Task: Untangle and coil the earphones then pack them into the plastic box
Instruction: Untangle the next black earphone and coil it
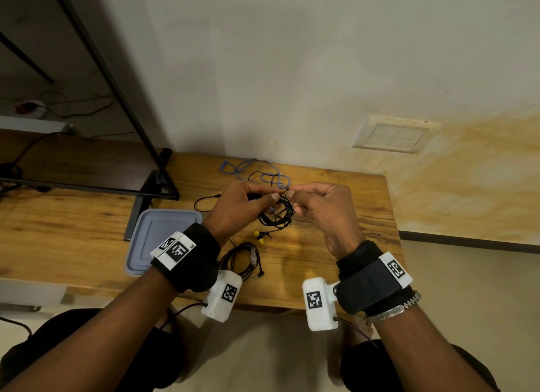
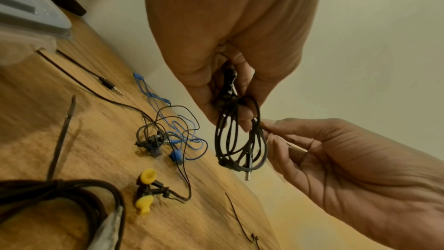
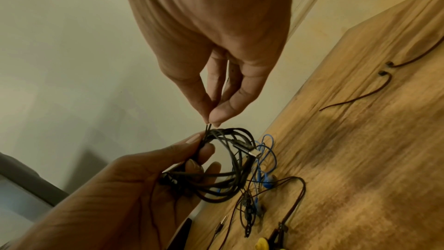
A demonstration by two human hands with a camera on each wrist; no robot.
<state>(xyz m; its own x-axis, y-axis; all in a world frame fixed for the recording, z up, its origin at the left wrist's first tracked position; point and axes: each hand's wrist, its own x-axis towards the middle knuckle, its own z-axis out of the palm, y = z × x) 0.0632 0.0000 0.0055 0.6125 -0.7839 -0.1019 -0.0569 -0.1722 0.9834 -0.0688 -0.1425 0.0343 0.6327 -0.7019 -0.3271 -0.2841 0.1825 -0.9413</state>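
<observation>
The left hand [image 1: 239, 207] gripped a coiled bundle of black earphones [image 2: 240, 140] above the table, its fingers curled round the top of the loops, while the right hand [image 1: 324, 213] pinched a short end of the same cable between thumb and fingertips [image 3: 211, 109] just above the coil. In the head view the two hands hid most of the bundle, so only its lower loops showed between them. A metal plug [image 2: 247, 168] hung from the bottom of the coil; the earbuds of this set were tucked inside the left palm and hard to make out. On the wooden table [image 1: 336, 245] below lay a tangle of blue earphones [image 2: 177, 140] knotted with a thin black cable, and nearer the person a pair with yellow tips [image 2: 145, 189]. A second dark coil [image 1: 242, 260] lay near the left wrist, partly covered by the wrist camera. At the right side of the table two small black buds [image 3: 384, 68] on thin leads were cut off by the picture's edge. The plastic box [image 1: 157, 239] sat on the table left of the hands with its grey-blue lid on, its near corner hidden behind the left wristband. Behind the table rose a pale wall with a switch plate [image 1: 394, 134], and a black metal frame [image 1: 117, 85] stood at the left.
</observation>
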